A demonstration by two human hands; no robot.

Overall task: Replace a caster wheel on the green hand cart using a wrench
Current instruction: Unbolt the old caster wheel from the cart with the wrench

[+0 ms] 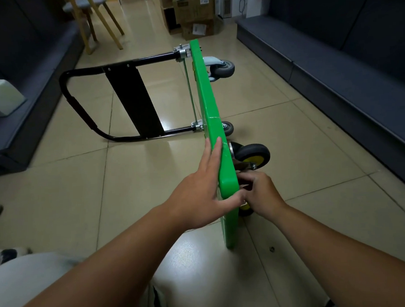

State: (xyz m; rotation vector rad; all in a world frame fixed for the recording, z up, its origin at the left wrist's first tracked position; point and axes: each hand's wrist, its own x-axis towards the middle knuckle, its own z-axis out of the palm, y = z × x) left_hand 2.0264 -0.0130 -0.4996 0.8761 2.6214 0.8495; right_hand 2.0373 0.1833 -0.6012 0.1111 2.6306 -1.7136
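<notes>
The left hand (198, 193) pressed open against the tipped green cart (208, 107), while the right hand (262, 192) curled by the caster wheel (254, 153), its grip unclear.

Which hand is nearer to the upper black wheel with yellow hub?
Right. The right hand is below the wheel; the left hand lies flat on the green deck's opposite face.

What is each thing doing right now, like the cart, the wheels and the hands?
green cart: tipped on its edge, wheels pointing right.
handle: unfolded, sticking out left.
black wheel: mounted, off the floor.
left hand: open, flat against the deck.
right hand: fingers curled by the near caster; grip hidden.
small round part: loose on the floor.
</notes>
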